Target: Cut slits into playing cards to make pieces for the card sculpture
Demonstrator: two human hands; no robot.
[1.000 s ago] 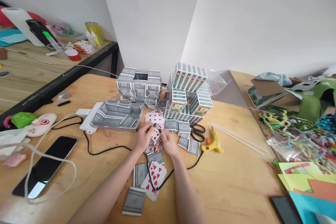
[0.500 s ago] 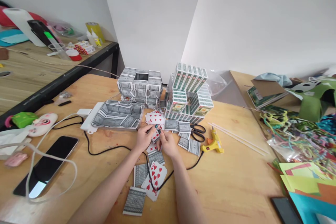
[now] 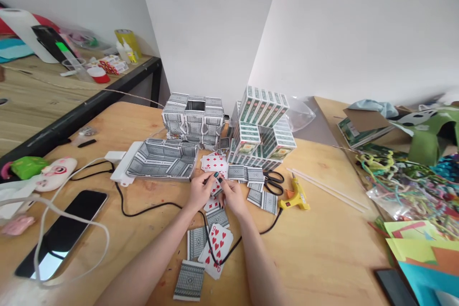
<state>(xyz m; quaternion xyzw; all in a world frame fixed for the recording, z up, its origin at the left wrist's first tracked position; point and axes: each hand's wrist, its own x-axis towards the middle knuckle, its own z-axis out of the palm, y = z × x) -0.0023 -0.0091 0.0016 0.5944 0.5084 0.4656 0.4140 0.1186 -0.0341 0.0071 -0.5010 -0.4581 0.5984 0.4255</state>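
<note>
My left hand (image 3: 201, 190) and my right hand (image 3: 232, 194) meet above the middle of the table, both pinching a playing card (image 3: 216, 187) with red diamonds. The fingers hide much of it. Just beyond lie diamond cards (image 3: 214, 161) face up. Nearer my forearms are a nine of hearts (image 3: 216, 248) and grey-backed cards (image 3: 189, 279). A tray shape made of cards (image 3: 163, 158) is left of my hands, with a block-like card structure (image 3: 193, 117) behind it. Folded grey cards (image 3: 255, 174) lie to the right.
Stacked card boxes (image 3: 263, 124) stand at the back. Black scissors (image 3: 273, 183) and a yellow glue gun (image 3: 296, 195) lie to the right, its black cable crossing below my hands. A phone (image 3: 62, 232) and white cable are at left; coloured paper (image 3: 423, 253) is at right.
The view has shifted slightly, so the table items appear a little further right. My hands stay together on the card, with the fingertips now closer to each other.
</note>
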